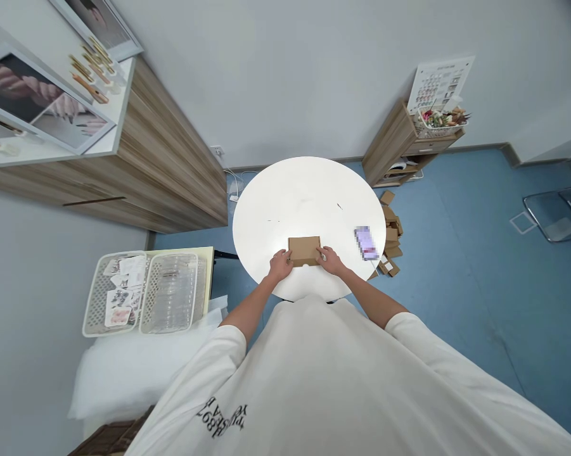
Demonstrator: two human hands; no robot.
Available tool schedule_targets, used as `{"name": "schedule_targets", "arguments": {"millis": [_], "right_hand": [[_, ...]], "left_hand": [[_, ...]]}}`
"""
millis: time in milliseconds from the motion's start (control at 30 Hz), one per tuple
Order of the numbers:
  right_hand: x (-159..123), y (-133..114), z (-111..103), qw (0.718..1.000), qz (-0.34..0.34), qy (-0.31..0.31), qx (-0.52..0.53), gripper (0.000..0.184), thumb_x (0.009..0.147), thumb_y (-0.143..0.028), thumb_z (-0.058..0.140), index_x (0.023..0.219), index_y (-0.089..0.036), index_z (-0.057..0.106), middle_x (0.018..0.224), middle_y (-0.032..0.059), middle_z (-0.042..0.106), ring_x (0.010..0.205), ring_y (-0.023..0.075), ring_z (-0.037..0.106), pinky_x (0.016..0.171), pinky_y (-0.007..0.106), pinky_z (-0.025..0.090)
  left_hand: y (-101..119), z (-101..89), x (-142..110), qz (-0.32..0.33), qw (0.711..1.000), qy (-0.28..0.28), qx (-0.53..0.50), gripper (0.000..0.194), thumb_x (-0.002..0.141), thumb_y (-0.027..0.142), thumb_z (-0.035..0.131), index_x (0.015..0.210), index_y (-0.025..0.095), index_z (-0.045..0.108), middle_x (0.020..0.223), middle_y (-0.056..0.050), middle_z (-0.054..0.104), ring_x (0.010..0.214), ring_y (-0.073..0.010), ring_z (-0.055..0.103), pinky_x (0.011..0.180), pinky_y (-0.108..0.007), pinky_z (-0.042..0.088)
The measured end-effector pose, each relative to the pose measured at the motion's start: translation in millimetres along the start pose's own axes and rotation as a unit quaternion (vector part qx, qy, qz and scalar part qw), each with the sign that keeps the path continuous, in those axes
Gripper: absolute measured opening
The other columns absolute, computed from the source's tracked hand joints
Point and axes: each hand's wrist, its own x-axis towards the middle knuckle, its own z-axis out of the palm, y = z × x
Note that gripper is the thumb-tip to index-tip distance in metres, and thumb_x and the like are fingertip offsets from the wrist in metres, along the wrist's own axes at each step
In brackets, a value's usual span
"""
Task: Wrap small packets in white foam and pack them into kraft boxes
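Observation:
A small brown cardboard box (304,248) lies flat on the round white table (308,187), near the edge closest to me. Its top looks closed. My left hand (281,265) grips the box at its left side, fingers curled against the edge. At the right side my right hand (330,259) grips it the same way, thumb and fingertips on the cardboard. To the right on the table is a phone-like purple item (365,243), blurred into blocks. A small dark thin piece (340,206) lies farther back.
Several cardboard boxes (390,234) are piled on the blue floor right of the table. White baskets (168,292) with papers and clear packs stand at left. A wooden cabinet (180,145) and a smaller one (390,142) flank the table. A metal-framed chair (556,215) is far right.

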Motion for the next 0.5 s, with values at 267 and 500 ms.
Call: {"name": "schedule_targets", "arguments": {"millis": [267, 500], "right_hand": [[-20, -9, -4, 0.998, -0.027, 0.018, 0.048, 0.082, 0.083, -0.031, 0.067, 0.158, -0.033, 0.032, 0.14, 0.0062, 0.059, 0.127, 0.0301, 0.052, 0.106, 0.044, 0.04], [-7, -21, -24, 0.991, -0.043, 0.096, 0.077, 0.08, 0.083, -0.028, 0.064, 0.157, -0.029, 0.033, 0.138, 0.0078, 0.059, 0.126, 0.0279, 0.052, 0.11, 0.045, 0.038]], "left_hand": [[14, -6.5, -16, 0.008, 0.997, 0.019, -0.072, 0.08, 0.08, 0.025, 0.065, 0.153, 0.029, 0.032, 0.138, -0.011, 0.061, 0.131, -0.0331, 0.052, 0.107, -0.048, 0.037], [30, -32.4, -6, -0.006, 0.983, 0.096, -0.154, 0.083, 0.081, 0.025, 0.067, 0.155, 0.026, 0.03, 0.137, -0.011, 0.061, 0.13, -0.03, 0.054, 0.111, -0.045, 0.037]]}}
